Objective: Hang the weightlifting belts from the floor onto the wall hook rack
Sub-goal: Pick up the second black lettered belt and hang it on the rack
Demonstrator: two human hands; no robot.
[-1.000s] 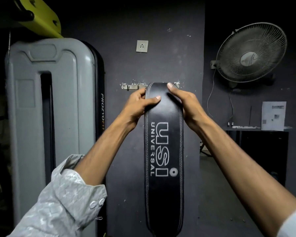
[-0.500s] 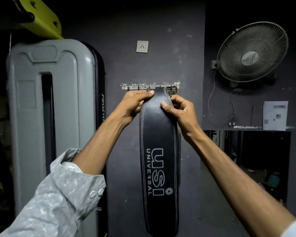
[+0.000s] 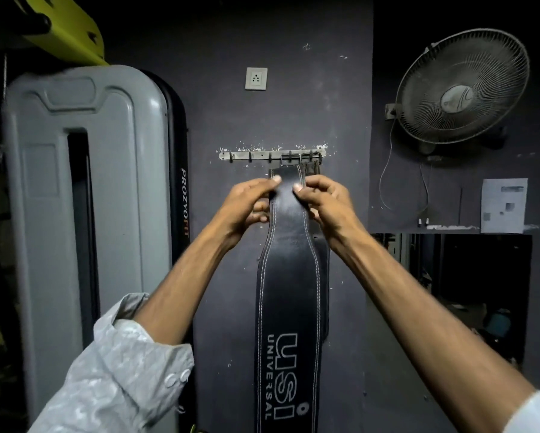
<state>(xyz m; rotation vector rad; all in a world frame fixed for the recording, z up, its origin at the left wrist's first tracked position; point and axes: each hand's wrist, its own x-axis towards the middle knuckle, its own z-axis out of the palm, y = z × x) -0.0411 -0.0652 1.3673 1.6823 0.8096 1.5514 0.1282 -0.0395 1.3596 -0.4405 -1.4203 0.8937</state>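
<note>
Hanging step, seen from the head camera. A black leather belt (image 3: 289,295) marked "USI UNIVERSAL" hangs down the dark wall (image 3: 293,104), its metal buckle (image 3: 290,160) looped over a hook near the right end of the wall hook rack (image 3: 237,156). The left hand (image 3: 250,204) and the right hand (image 3: 323,201) pinch the narrow upper strap from either side, thumbs on the front face just below the buckle, fingers curled behind the edges — both closed on the belt, close together but not touching each other. A second belt (image 3: 321,276) appears to hang behind the first, its edge showing at the right; further straps crowd the rightmost hooks. Judged stage: the buckle looks seated, and the hands are steadying or settling the strap. Next move calls for easing the grip gently while watching that the buckle holds on its hook — then returning to the floor, out of view here, for any remaining belt. Hooks at the rack's left end look free.
</note>
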